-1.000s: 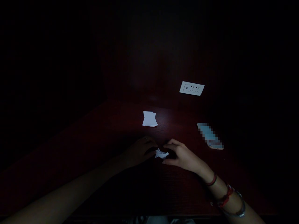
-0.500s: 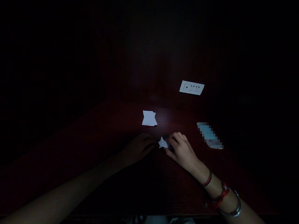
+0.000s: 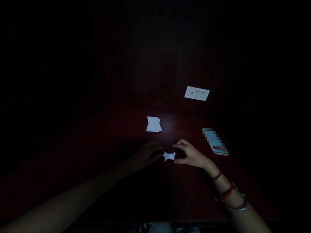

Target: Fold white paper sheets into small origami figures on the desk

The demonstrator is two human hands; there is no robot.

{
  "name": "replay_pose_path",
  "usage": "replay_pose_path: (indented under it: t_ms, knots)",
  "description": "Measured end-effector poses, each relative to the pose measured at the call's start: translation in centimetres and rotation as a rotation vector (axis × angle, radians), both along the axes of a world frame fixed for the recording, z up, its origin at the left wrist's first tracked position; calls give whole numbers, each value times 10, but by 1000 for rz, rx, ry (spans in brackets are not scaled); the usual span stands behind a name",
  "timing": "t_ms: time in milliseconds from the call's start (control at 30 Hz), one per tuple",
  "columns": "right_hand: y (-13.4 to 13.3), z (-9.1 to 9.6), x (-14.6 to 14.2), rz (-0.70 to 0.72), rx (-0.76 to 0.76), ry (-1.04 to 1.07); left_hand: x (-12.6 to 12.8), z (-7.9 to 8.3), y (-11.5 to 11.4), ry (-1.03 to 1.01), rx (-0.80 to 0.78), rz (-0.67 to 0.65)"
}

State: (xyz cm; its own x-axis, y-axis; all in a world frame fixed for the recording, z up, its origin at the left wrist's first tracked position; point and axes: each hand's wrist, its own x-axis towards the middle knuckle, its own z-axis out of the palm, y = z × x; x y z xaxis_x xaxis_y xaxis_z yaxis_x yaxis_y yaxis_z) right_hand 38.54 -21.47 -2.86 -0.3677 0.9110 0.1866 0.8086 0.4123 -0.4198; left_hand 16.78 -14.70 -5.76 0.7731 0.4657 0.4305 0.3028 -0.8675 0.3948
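Note:
A small folded piece of white paper [image 3: 169,156] with pointed corners lies on the dark red table between my two hands. My left hand [image 3: 147,155], in deep shadow, is just left of it, thumb and fingers apart; whether the thumb tip touches the paper I cannot tell. On the other side, my right hand [image 3: 190,154] has its thumb and forefinger spread, the thumb tip close by the paper's right end. Bracelets circle the right wrist and forearm. Beyond the hands lies a small stack of white paper sheets [image 3: 154,124], its sides notched inward.
A phone [image 3: 215,141] with a blurred-out screen lies to the right of my right hand. On the wall behind the table [image 3: 116,129] is a white power socket [image 3: 197,93]. The room around is very dark.
My right hand has let go of the folded paper and spread its fingers. The paper is turned and sits slightly lower in view. My left hand has barely moved.

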Motion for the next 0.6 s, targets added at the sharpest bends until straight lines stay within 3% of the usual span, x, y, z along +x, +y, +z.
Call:
replay_pose_path:
  t_ms: [367, 600]
  knots:
    - [4, -6, -6, 2, 117, 40, 0, 2, 4, -60, -31, 19]
    - [17, -9, 18, -109, 126, 81, 16, -7, 17, -59, 41, 40]
